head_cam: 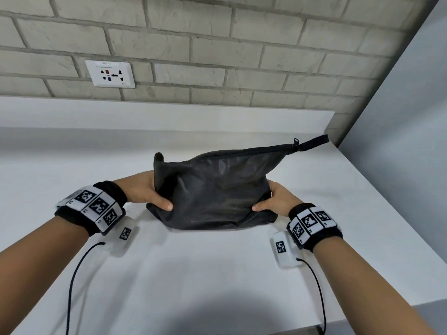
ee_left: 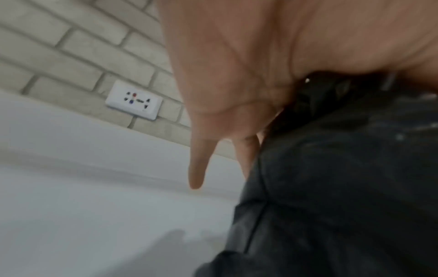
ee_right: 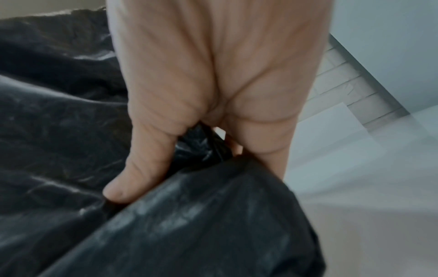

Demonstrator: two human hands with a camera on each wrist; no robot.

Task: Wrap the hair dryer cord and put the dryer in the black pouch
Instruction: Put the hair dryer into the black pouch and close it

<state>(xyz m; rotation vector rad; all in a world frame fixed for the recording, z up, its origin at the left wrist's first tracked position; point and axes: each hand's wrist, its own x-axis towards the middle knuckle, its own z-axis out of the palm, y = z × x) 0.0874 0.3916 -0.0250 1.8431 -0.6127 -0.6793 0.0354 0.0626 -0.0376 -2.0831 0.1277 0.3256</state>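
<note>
The black pouch [head_cam: 212, 189] stands bulging on the white counter [head_cam: 193, 274], its zipper [head_cam: 296, 142] drawn along the top edge to the right end. My left hand [head_cam: 150, 192] grips the pouch's left side, thumb on the front and fingers behind. My right hand [head_cam: 273, 199] grips its right lower side the same way. The left wrist view shows the left hand [ee_left: 237, 112] against the pouch [ee_left: 343, 187], little finger hanging free. In the right wrist view the right hand [ee_right: 189, 131] pinches the black fabric [ee_right: 201, 224]. The hair dryer and its cord are hidden.
A white wall socket [head_cam: 110, 74] sits on the brick wall behind the counter, left of the pouch. A white wall panel [head_cam: 399, 105] bounds the counter on the right. Thin black cables [head_cam: 72, 281] run from my wrist devices to the counter's front edge.
</note>
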